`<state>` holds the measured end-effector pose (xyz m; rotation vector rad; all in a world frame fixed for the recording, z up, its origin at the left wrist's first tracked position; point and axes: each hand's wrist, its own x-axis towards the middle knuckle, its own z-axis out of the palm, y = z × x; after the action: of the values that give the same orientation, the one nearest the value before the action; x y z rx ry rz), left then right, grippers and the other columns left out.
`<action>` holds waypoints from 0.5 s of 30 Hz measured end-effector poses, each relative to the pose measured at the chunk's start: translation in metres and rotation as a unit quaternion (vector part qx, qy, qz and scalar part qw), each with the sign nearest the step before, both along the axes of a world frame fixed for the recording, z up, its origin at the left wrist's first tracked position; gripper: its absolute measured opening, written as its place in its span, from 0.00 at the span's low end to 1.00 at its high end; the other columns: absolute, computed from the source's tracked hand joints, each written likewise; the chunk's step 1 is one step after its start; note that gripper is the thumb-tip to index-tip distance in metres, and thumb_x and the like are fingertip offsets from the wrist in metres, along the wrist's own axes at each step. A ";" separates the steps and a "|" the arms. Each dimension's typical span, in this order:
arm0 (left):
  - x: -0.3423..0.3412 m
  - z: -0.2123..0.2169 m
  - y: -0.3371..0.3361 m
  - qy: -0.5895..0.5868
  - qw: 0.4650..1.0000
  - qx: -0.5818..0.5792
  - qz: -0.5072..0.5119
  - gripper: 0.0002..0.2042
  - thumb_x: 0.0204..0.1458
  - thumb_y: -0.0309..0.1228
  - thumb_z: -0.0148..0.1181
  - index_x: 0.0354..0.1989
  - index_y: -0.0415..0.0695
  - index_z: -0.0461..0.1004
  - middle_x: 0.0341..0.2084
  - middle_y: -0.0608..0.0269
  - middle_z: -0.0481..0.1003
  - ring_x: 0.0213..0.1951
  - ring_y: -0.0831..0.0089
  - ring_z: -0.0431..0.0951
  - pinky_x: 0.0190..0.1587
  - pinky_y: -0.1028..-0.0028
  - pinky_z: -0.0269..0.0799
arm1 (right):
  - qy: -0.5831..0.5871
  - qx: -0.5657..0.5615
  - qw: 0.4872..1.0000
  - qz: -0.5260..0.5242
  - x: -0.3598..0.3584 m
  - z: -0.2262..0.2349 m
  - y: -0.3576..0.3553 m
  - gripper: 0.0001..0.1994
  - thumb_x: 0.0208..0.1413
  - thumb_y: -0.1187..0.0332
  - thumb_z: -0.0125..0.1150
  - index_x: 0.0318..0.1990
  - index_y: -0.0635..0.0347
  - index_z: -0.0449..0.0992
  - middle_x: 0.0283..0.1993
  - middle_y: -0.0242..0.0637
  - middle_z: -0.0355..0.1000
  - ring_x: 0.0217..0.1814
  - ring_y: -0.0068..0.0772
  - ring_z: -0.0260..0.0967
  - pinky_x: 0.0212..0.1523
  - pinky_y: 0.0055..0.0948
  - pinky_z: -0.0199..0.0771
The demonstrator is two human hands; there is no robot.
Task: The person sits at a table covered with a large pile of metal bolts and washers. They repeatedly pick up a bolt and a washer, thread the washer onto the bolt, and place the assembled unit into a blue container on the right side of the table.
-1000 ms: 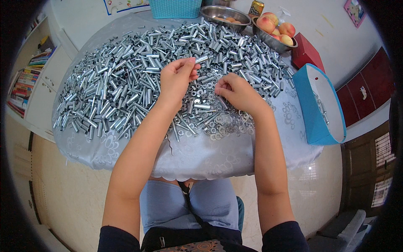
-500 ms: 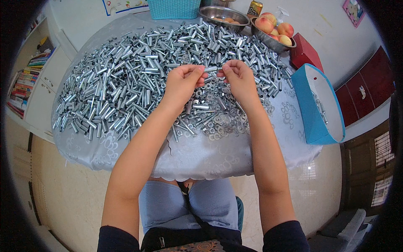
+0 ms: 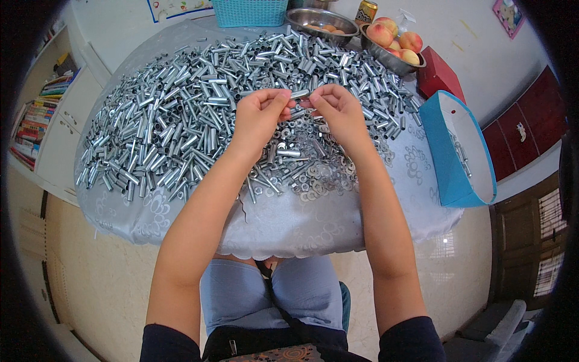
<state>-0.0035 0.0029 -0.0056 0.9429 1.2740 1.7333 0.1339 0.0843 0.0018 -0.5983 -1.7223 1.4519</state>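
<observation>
Pale tiled floor (image 3: 90,283), white cabinet (image 3: 66,130), dark red cupboards (image 3: 518,136), shuttered window (image 3: 552,241).

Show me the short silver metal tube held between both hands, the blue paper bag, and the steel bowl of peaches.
Short silver metal tube (image 3: 300,94), head view, middle.
Blue paper bag (image 3: 443,154), head view, outer side.
Steel bowl of peaches (image 3: 386,58), head view, near rim.

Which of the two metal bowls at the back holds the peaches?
The right-hand bowl, next to the red box; the other bowl holds only a few smaller pieces.

round table (image 3: 289,223) under metal tubes (image 3: 181,127), washers (image 3: 313,181)
</observation>
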 end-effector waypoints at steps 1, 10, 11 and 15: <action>0.001 0.002 -0.001 -0.001 1.000 0.003 -0.001 0.11 0.51 0.33 0.54 0.37 0.37 0.71 0.28 0.62 0.74 0.27 0.81 0.71 0.34 0.81 0.71 | -0.002 -0.010 1.000 -0.001 0.002 0.002 0.001 0.05 0.52 0.72 0.52 0.34 0.64 0.67 0.33 0.38 0.72 0.36 0.24 0.70 0.34 0.18 0.66; -0.003 -0.001 0.002 0.020 0.999 0.015 -0.026 0.11 0.52 0.32 0.53 0.38 0.36 0.71 0.27 0.62 0.73 0.28 0.81 0.71 0.35 0.80 0.71 | 0.054 -0.183 0.978 0.081 0.009 0.010 0.002 0.05 0.52 0.67 0.48 0.32 0.57 0.65 0.31 0.35 0.70 0.34 0.25 0.67 0.36 0.22 0.64; -0.003 -0.002 0.002 0.021 0.999 0.013 -0.030 0.11 0.52 0.32 0.52 0.38 0.36 0.71 0.27 0.62 0.73 0.28 0.81 0.71 0.35 0.80 0.71 | 0.065 -0.189 0.976 0.087 0.009 0.009 0.003 0.05 0.52 0.67 0.48 0.31 0.57 0.65 0.29 0.34 0.69 0.31 0.25 0.66 0.34 0.21 0.64; -0.003 0.001 0.001 0.021 0.998 0.005 -0.055 0.11 0.53 0.32 0.52 0.39 0.36 0.71 0.27 0.63 0.73 0.28 0.81 0.71 0.35 0.80 0.71 | 0.069 -0.202 0.973 0.085 0.009 0.004 0.007 0.06 0.52 0.67 0.47 0.27 0.58 0.65 0.23 0.31 0.66 0.24 0.23 0.63 0.29 0.21 0.61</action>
<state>-0.0064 0.0037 -0.0049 1.0414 1.2176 1.6443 0.1429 0.0909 0.0063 -0.5539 -1.4034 1.9418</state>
